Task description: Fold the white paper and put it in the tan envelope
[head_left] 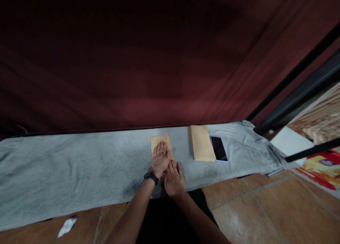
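A small tan paper envelope (170, 147) lies flat on the grey cloth, in front of my body. My left hand (160, 159), with a dark watch on its wrist, rests over the envelope with its fingers stretched out and hides much of it. Close beside it, my right hand (175, 182) is open, its fingers extended at the envelope's near right corner. Whether those fingertips press on paper or on cloth I cannot tell. To the right lies a stack of tan envelopes (203, 143), and against it a dark-screened phone (219, 149).
The grey cloth (79, 162) covers a long, narrow surface. Behind it rises a dark red curtain-like backdrop (148, 77). Dark metal bars (294, 74) and a printed red box (322, 168) are at the right. A white scrap (67, 226) lies on the tiled floor (247, 212).
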